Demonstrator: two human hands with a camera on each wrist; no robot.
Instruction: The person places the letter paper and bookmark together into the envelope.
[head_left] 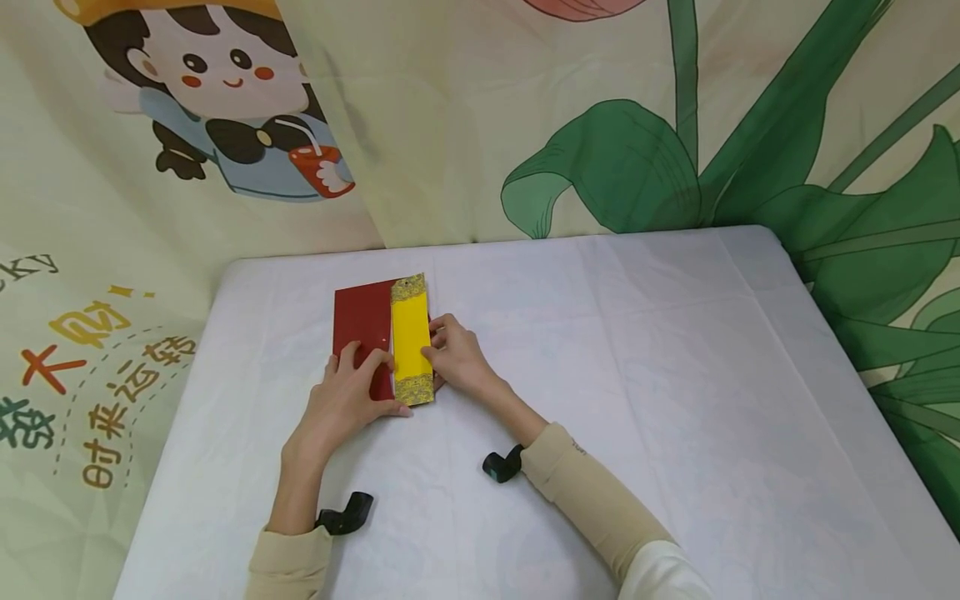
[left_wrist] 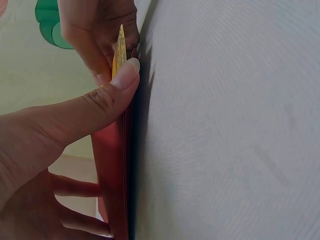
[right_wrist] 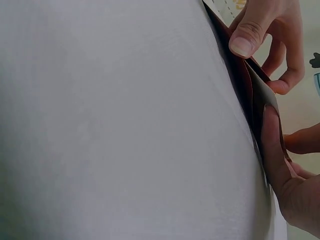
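Note:
A flat dark red card or folder [head_left: 363,310] lies near the table's far left part. Along its right side runs a yellow strip [head_left: 411,333] with gold-patterned ends, raised at an angle in the left wrist view. My left hand [head_left: 347,396] rests on the red part with spread fingers, its thumb [left_wrist: 112,97] against the near edge by the strip. My right hand [head_left: 461,358] pinches the strip's right edge, one finger [right_wrist: 271,137] beneath it and others on the outer side. Whether the strip is joined to the red part cannot be told.
A white cloth covers the table [head_left: 637,375]. Behind it hangs a printed curtain [head_left: 442,125] with a cartoon figure and green leaves. A black wrist camera [head_left: 348,512] sits at the left wrist and another camera [head_left: 501,464] at the right.

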